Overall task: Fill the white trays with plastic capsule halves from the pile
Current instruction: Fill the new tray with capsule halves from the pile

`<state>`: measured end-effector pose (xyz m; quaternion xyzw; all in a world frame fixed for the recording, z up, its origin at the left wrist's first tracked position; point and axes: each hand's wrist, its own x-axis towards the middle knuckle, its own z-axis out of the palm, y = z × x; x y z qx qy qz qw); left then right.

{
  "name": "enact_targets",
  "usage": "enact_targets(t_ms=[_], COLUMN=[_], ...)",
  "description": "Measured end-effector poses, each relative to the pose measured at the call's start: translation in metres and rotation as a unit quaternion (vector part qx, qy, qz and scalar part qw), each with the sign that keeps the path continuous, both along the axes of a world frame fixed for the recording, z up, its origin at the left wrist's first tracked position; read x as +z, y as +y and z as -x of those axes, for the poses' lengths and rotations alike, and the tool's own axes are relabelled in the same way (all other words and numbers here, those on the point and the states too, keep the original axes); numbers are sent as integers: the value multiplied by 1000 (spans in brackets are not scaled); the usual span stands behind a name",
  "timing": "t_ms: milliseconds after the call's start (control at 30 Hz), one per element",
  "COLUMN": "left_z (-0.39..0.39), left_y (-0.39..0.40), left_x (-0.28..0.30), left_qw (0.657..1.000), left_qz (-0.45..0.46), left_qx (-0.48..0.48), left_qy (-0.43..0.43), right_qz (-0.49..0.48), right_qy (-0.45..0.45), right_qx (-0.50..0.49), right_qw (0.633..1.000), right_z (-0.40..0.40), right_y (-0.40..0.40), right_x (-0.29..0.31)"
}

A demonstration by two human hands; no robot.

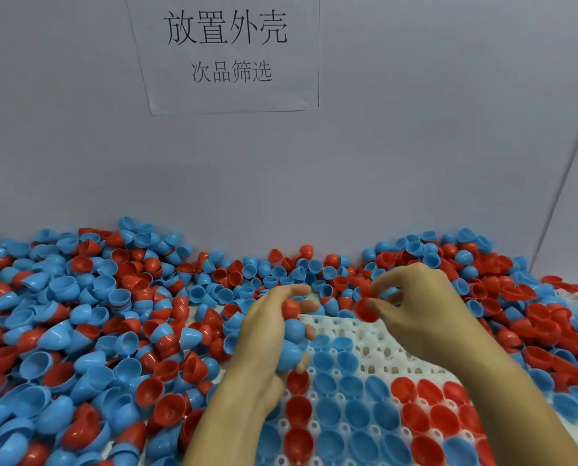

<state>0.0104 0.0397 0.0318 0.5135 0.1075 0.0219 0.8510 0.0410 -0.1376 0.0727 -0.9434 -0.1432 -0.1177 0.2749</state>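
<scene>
I have my left hand [274, 334] curled round a nested stack of capsule halves [291, 338], red at the top and bottom and blue between, held over the near-left part of the white tray [375, 351]. My right hand [415, 307] pinches a single red capsule half [365, 311] between thumb and fingertips, just above the tray's far edge and close to the left hand's fingers. A blue half seems tucked under its other fingers, though I can't tell for sure.

The tray's near rows already carry blue and red halves sitting open side up; the far rows show bare white sockets. The pile [89, 314] of loose red and blue halves spreads over the bench to the left, behind and to the right of the tray, right up to the grey back wall [415, 146] with its taped paper sign [227, 52].

I judge these halves to be very light, thin-walled and stiff, with a smooth glossy skin that will slip under a loose pinch and may flick away if squeezed hard. Many in the pile are nested, so they likely stick together. The rim looks the best place to take hold: thumb inside, finger on the dome, then drop it dome-down into a bare socket.
</scene>
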Motion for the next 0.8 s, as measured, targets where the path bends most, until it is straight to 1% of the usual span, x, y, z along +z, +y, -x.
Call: enact_targets(t_ms=[67, 167, 267, 333, 500, 600, 733, 800], left_z=[0, 0, -1, -1, -1, -1, -2, -1], left_y=[3, 3, 2, 2, 2, 2, 0, -2], left_x=[-1, -2, -2, -3, -3, -5, -7, -7], left_qw=[999, 999, 1000, 1000, 998, 998, 999, 999], left_qz=[31, 31, 18, 17, 61, 57, 48, 28], left_qx=[11, 20, 20, 20, 9, 17, 7, -4], left_qy=[0, -4, -6, -7, -9, -12, -21, -33], right_qz=[88, 184, 257, 279, 270, 247, 205, 159], right_qy=[64, 100, 127, 140, 158, 173, 149, 112], right_qx=[-27, -47, -37, -27, -19, -17, -28, -9], right_qw=[994, 977, 957, 949, 950, 953, 967, 981], right_z=[-7, -17, -22, -25, -27, -21, -13, -10], right_y=[-6, -2, 8, 12, 12, 9, 7, 6], right_x=[-1, -12, -27, -37, -45, -35, -23, -20])
